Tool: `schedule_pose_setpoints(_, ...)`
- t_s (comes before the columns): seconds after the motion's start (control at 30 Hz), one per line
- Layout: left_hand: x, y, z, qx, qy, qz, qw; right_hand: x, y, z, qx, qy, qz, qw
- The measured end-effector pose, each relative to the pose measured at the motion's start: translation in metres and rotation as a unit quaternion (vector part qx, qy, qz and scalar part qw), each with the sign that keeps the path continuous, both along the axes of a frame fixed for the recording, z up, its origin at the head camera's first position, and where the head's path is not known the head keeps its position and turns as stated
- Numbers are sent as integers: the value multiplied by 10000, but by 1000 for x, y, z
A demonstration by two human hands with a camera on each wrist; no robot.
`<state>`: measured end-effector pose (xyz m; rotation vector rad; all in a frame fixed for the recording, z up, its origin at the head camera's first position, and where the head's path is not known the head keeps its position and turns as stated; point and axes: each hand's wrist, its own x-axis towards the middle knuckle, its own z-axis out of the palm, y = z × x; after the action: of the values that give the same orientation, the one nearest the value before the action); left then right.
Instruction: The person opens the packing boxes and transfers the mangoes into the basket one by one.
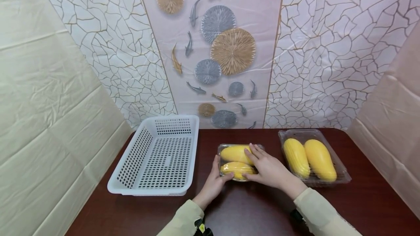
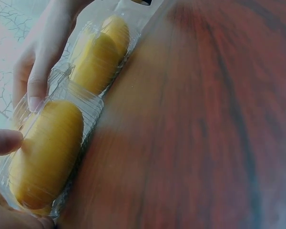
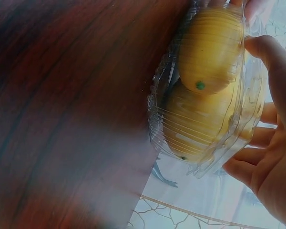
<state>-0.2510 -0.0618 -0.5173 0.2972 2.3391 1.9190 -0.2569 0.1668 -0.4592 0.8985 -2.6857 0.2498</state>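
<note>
In the middle of the table, a clear plastic clamshell box [image 1: 236, 144] has two yellow mangoes inside, one mango [image 1: 234, 153] behind the other mango [image 1: 237, 169]. Its lid lies over them. My left hand [image 1: 213, 182] grips the box's left end, thumb along the front rim. From the right, my right hand [image 1: 269, 168] holds the other end, with its thumb at the front rim and its fingers spread over the lid toward the far side. The right wrist view shows those fingers [image 3: 257, 155] along the rim and the ribbed plastic wall [image 3: 157, 114].
A white perforated basket [image 1: 194, 152] stands to the left of the box. At the right, another clear plastic box [image 1: 342, 168] holds two more mangoes [image 1: 319, 159]. Patterned cloth rises behind the dark wooden table [image 1: 249, 214], and plain cloth walls flank it.
</note>
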Motion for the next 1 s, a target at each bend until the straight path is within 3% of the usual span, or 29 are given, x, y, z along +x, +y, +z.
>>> schedule_pose_setpoints(0.6,0,-3,0,131,26,-189,9997,-1,-1,-2,-104,143,58,9998)
schedule_pose_setpoints(0.8,-1,-5,-1,33,-41,-222,9997,-1,-11,-6,-351,371,162,9986)
schedule_pose_setpoints(1.0,0,-3,2,56,-135,-202,9997,-2,-26,-4,-226,731,329,9965)
